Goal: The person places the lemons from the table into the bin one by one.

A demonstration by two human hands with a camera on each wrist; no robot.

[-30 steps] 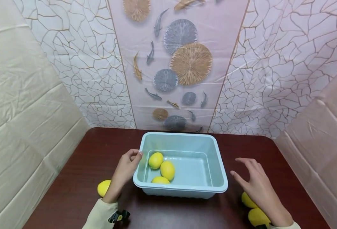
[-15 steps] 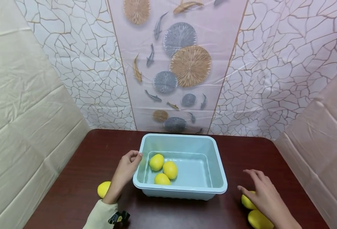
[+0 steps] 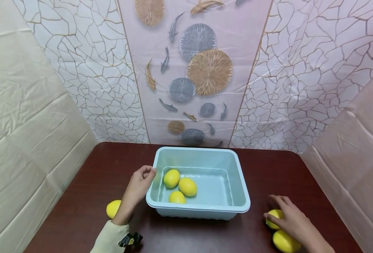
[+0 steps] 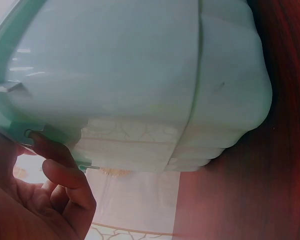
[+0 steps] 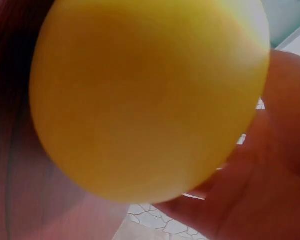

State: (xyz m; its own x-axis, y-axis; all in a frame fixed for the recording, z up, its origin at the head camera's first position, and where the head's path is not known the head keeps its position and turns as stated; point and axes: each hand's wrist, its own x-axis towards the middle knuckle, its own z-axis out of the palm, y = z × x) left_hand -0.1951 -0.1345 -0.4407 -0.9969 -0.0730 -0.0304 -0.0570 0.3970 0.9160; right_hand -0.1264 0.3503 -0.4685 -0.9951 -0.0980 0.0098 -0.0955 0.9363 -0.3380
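My left hand [image 3: 139, 184] pinches the left rim of a pale blue plastic tub [image 3: 202, 208]; the left wrist view shows curled fingers [image 4: 72, 187] at the edge of the tub [image 4: 125, 65]. Inside the tub, toward its left, lie three yellow lemons [image 3: 187, 186]. To the right of the tub, my right hand [image 3: 292, 218] hangs low over a lemon [image 3: 275, 213], its thumb across the fruit and its fingers spread beyond it. Just nearer lies a second lemon [image 3: 285, 241], partly under the wrist. A lemon [image 5: 145, 100] fills much of the right wrist view, hiding the fingertips.
Another lemon [image 3: 113, 209] lies left of the tub, partly behind the left forearm. Everything stands on a dark red-brown table [image 3: 180, 233]. A patterned cloth [image 3: 186, 70] hangs at the back, with pale cloth walls on both sides.
My right hand has moved down and toward me, onto the farther right-hand lemon. The lemons in the tub have rolled slightly. My left hand has stayed at the rim.
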